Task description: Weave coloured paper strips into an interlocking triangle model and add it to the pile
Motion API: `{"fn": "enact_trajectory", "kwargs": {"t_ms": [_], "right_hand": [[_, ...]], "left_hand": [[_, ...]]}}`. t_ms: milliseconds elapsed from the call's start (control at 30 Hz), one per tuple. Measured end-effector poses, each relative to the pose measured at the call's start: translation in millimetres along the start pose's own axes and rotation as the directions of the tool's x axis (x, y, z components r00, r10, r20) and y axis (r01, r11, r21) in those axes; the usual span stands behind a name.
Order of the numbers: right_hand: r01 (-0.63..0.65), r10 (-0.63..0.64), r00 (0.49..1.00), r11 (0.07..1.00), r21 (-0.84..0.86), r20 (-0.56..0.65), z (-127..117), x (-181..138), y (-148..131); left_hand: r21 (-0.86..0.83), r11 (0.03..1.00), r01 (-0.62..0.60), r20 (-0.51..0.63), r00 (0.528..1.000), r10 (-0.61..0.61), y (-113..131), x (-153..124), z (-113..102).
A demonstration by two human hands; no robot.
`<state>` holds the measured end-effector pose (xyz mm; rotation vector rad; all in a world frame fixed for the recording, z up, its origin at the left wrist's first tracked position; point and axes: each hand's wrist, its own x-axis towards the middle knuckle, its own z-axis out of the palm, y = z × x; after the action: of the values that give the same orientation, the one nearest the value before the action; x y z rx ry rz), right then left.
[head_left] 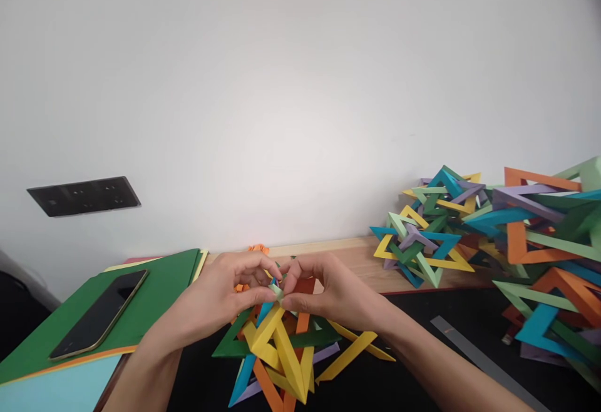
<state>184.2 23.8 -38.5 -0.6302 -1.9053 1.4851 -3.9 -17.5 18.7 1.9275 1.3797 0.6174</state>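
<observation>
My left hand (220, 296) and my right hand (328, 290) meet near the bottom middle, thumbs and fingertips pinched. Between them is the tip of a light green folded paper strip (276, 290); most of that strip is hidden by the fingers. Right below hangs or rests a model of interlocked folded paper strips (293, 362) in yellow, dark green, blue, orange and purple. Beside it, under my right wrist, loose yellow strips (350, 355) lie crossed on the black surface.
Finished-looking star-shaped paper models (422, 246) and larger ones (554, 224) are piled at right. A grey ruler (483, 359) lies on the black mat (408, 337). At left a phone (101, 318) rests on coloured paper sheets (176, 280). A dark socket panel (84, 196) is on the wall.
</observation>
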Motion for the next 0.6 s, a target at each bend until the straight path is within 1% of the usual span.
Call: {"fn": "enact_trajectory", "kwargs": {"t_ms": [133, 200, 400, 500, 600], "right_hand": [[0.031, -0.033, 0.998, 0.999, 0.038, 0.047, -4.5, 1.1, 2.2], [0.041, -0.043, 0.998, 0.997, 0.059, 0.046, -6.5, 1.8, 3.9], [0.073, -0.077, 0.996, 0.993, 0.092, 0.040, -9.4, 2.4, 7.5], [0.061, -0.063, 0.998, 0.994, 0.087, 0.019, -8.3, 1.7, 6.2], [0.019, -0.019, 1.000, 0.998, 0.056, -0.014, -4.9, 0.5, 3.0]], "left_hand": [[0.049, 0.999, -0.022, -0.003, 1.000, 0.022, 1.0, -0.4, 1.7], [0.056, 0.998, -0.025, -0.003, 1.000, 0.025, 1.7, 0.1, 2.1], [0.011, 1.000, 0.010, 0.011, 1.000, -0.010, 1.4, 1.1, 1.9], [-0.023, 1.000, 0.022, 0.016, 1.000, -0.021, 0.6, 0.6, 1.5], [-0.047, 0.998, 0.035, 0.026, 0.999, -0.034, 0.6, -0.1, 1.4]]}}
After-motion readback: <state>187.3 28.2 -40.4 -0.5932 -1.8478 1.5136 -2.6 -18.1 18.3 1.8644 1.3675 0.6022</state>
